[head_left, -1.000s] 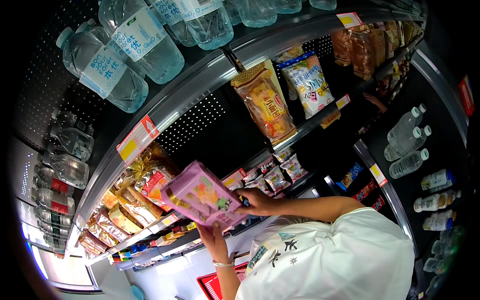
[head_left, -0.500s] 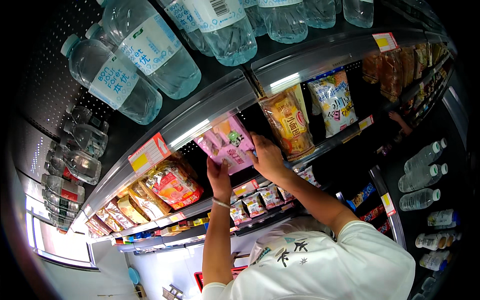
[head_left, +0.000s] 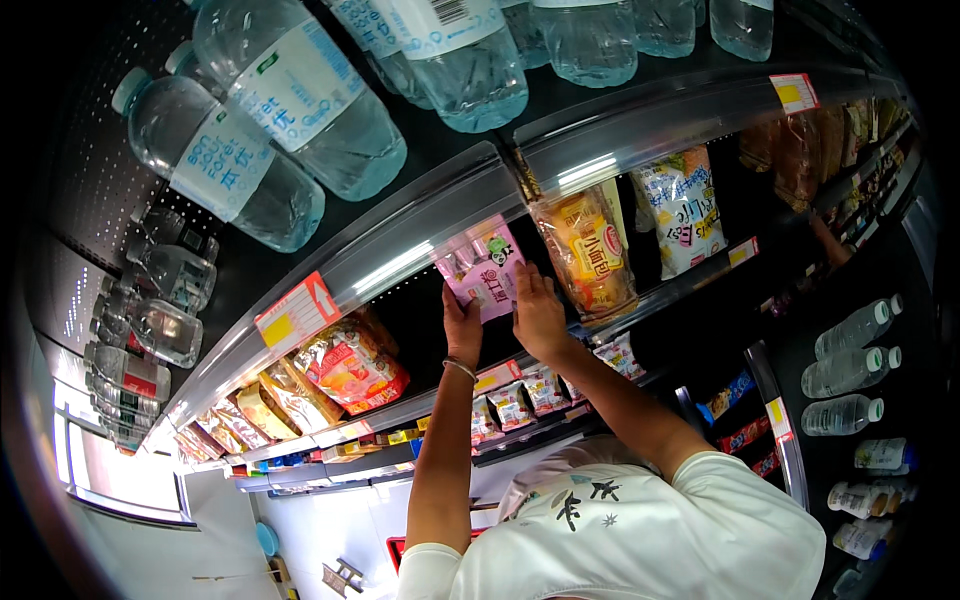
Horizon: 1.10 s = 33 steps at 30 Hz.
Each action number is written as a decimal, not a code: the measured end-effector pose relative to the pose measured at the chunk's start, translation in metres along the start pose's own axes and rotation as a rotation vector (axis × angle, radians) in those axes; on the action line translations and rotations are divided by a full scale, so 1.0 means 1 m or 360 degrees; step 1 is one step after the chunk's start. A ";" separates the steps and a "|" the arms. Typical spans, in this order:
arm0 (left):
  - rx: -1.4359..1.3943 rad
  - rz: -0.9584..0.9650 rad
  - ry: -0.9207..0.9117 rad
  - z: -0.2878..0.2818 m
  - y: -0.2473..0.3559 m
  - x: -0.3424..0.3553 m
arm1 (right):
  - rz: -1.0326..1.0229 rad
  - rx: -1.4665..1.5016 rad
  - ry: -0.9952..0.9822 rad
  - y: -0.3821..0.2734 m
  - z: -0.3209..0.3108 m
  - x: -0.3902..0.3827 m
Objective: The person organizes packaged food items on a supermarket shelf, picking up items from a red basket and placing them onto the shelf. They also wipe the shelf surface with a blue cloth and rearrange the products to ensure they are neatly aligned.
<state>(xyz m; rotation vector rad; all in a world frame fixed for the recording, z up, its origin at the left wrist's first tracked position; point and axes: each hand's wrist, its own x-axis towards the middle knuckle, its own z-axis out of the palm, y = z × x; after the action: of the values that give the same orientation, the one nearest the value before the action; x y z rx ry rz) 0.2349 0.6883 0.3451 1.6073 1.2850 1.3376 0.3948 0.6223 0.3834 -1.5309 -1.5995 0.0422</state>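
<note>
A pink snack packet (head_left: 490, 258) with a small green figure printed on it is tilted in the shelf bay. My left hand (head_left: 462, 328) is closed on its lower left edge, the thumb on the front. On the packet's right side, my right hand (head_left: 541, 312) presses with its fingers together. To the right of my right hand stands a yellow bag of small breads (head_left: 588, 258). Farther right is a white and blue snack bag (head_left: 684, 215). A dark gap in the shelf lies left of the pink packet.
Large water bottles (head_left: 290, 95) fill the shelf above. Bagged snacks (head_left: 350, 365) stand to the left, behind the shelf's clear front rail. Small packets (head_left: 546, 390) line the shelf below. Another person's hand (head_left: 828, 240) reaches in at the far right, above water bottles (head_left: 845, 415).
Both hands have shifted right with the pink packet, bringing it closer to the yellow bread bag. The dark gap to its left has widened.
</note>
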 end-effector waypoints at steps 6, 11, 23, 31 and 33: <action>0.0176 -0.0018 0.0080 0.000 0.011 -0.026 | 0.0021 0.0132 -0.0073 -0.006 -0.011 -0.011; 0.0542 0.0398 0.0313 0.004 0.027 -0.047 | -0.0230 0.0457 0.0040 -0.008 -0.040 -0.034; -0.0097 0.0163 -0.0527 0.071 0.114 -0.087 | -0.0072 0.0469 0.0336 0.019 -0.142 -0.035; -0.0309 0.0062 -0.0672 0.112 0.098 -0.082 | 0.0175 0.0640 0.0149 0.080 -0.114 -0.036; -0.0363 0.0151 -0.0650 0.114 0.091 -0.083 | 0.0197 0.0719 0.0144 0.080 -0.110 -0.035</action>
<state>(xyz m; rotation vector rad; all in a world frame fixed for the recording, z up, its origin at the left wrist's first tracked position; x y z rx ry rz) 0.3702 0.5934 0.3763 1.6841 0.7931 1.0898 0.5177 0.5539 0.3838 -1.2542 -1.3118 0.3722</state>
